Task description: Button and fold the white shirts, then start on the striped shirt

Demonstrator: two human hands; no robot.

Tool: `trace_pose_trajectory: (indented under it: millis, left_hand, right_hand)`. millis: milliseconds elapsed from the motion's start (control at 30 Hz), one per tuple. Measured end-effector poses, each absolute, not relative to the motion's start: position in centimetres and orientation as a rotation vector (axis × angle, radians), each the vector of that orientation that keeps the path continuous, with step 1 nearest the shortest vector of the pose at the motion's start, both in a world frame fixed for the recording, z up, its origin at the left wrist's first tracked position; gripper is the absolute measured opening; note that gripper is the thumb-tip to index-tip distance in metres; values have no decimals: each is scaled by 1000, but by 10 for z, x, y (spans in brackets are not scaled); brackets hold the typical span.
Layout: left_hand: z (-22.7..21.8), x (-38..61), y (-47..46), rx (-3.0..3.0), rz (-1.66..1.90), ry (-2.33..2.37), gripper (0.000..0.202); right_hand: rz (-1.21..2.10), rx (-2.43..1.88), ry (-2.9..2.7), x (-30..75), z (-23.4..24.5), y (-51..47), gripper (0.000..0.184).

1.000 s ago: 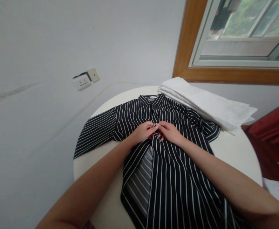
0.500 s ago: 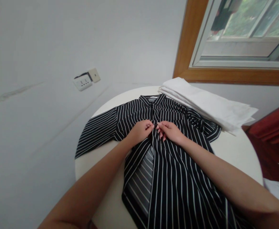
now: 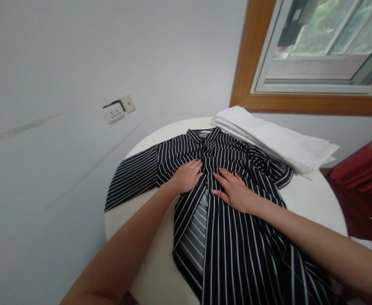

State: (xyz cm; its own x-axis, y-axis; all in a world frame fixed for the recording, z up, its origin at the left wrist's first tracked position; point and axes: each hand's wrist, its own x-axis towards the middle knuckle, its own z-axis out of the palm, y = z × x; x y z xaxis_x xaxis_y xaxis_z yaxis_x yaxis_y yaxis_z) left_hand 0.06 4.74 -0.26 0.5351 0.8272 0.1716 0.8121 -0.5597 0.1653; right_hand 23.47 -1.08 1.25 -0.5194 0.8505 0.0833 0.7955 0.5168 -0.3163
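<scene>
A black shirt with white stripes (image 3: 233, 237) lies front up, its collar (image 3: 204, 134) at the far side. The upper front is closed, while below my hands the two edges part and show the grey inside. My left hand (image 3: 187, 176) rests flat on the chest, just left of the front opening, fingers stretched out. On the other side of the opening, my right hand (image 3: 233, 190) lies with spread fingers on the cloth. Neither hand grips anything. One sleeve (image 3: 133, 171) stretches out to the left; the right sleeve (image 3: 264, 163) is bunched up.
The shirt lies on a round white table (image 3: 313, 203) against a wall. A folded white cloth stack (image 3: 275, 137) sits at its back right edge. Wall sockets (image 3: 113, 112) are at the left, a wood-framed window (image 3: 300, 101) at the upper right, red fabric (image 3: 364, 165) beyond the table.
Both hands were pinching the shirt front together at the middle. Now the fingers have let go and lie flat on the cloth; my right hand has moved right and nearer to me.
</scene>
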Motion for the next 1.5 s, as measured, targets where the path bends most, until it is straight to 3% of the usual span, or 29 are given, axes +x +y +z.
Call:
trace_pose_trajectory:
  millis: [333, 567, 700, 800, 900, 1067, 1233, 1500]
  left_hand:
    - [-3, -12, 69, 2606, 561, 1454, 48]
    - [21, -4, 58, 2612, 786, 1535, 23]
    - [36, 4, 45, 2500, 784, 1380, 18]
    - [39, 7, 40, 2439, 658, 1284, 16]
    - [35, 5, 40, 2387, 562, 1226, 15]
    - [27, 3, 43, 2378, 526, 1198, 9]
    - [29, 9, 39, 2430, 481, 1259, 8]
    - [32, 16, 31, 2503, 407, 1376, 9]
  right_hand:
    - [327, -1059, -2617, 254, 6, 41, 56]
    - [401, -931, -2513, 251, 4, 67, 50]
    - [446, -874, -2478, 251, 25, 66, 35]
    - [437, -935, -2487, 245, 51, 52, 22]
    - [443, -1061, -2476, 230, 67, 35, 19]
    - [501, -1327, -2474, 205, 54, 25, 4]
    - [434, -1484, -2424, 201, 35, 30, 22]
    - [384, -1474, -2412, 203, 33, 32, 11]
